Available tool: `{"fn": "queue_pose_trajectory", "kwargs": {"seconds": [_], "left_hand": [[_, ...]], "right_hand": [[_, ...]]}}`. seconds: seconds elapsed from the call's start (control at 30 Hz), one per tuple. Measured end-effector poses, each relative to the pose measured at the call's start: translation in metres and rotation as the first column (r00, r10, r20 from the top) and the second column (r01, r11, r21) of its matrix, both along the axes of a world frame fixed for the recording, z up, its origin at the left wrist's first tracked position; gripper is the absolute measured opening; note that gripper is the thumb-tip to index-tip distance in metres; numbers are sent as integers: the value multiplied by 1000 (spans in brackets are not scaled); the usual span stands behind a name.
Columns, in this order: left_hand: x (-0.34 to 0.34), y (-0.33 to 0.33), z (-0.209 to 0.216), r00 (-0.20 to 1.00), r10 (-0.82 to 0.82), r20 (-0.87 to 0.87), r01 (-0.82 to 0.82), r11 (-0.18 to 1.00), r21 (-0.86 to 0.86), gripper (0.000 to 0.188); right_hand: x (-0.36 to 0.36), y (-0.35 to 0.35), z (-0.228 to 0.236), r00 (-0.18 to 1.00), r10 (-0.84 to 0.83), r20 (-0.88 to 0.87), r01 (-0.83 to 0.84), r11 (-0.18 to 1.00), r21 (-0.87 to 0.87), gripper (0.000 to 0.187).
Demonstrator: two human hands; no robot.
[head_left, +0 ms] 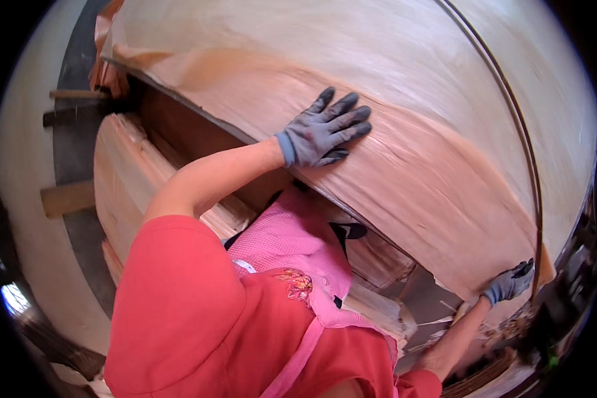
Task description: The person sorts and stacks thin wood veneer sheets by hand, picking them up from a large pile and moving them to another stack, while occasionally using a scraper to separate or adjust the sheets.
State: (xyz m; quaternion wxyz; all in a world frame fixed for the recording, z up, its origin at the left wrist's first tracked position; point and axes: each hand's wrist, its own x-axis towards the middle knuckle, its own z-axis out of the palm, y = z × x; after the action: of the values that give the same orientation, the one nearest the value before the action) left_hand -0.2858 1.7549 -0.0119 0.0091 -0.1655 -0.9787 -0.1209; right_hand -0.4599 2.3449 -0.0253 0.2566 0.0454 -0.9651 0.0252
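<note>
A large thin wood veneer sheet, pale with a reddish band, fills the upper middle and right of the view. My left hand, in a grey glove, lies flat on the reddish part near the sheet's lower edge with its fingers spread. My right hand, also in a grey glove, is curled over the sheet's lower right corner edge. My red sleeves and pink apron fill the lower middle.
A stack of pale veneer strips lies under the sheet at the left. Wooden blocks stick out over a dark floor strip beside it. A thin dark line curves across the sheet at the right. Scraps lie at the lower right.
</note>
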Motion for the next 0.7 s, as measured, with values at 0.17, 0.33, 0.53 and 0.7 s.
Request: {"fn": "queue_pose_trajectory", "kwargs": {"seconds": [0.17,0.33,0.53,0.7], "left_hand": [[9,-1,-12,997,35,-63,-31,998,53,70],[40,-7,-13,969,71,-237,-16,974,228,60],[184,-145,-18,827,506,-246,-403,838,369,48],[228,-333,-37,583,733,-351,-781,625,6,59]], "right_hand": [[38,-151,60,922,387,-6,-324,763,-559,34],[109,-375,67,689,724,-28,-514,461,-723,34],[173,-575,65,288,936,201,-714,350,-607,34],[210,-649,50,232,923,308,-731,374,-571,33]]}}
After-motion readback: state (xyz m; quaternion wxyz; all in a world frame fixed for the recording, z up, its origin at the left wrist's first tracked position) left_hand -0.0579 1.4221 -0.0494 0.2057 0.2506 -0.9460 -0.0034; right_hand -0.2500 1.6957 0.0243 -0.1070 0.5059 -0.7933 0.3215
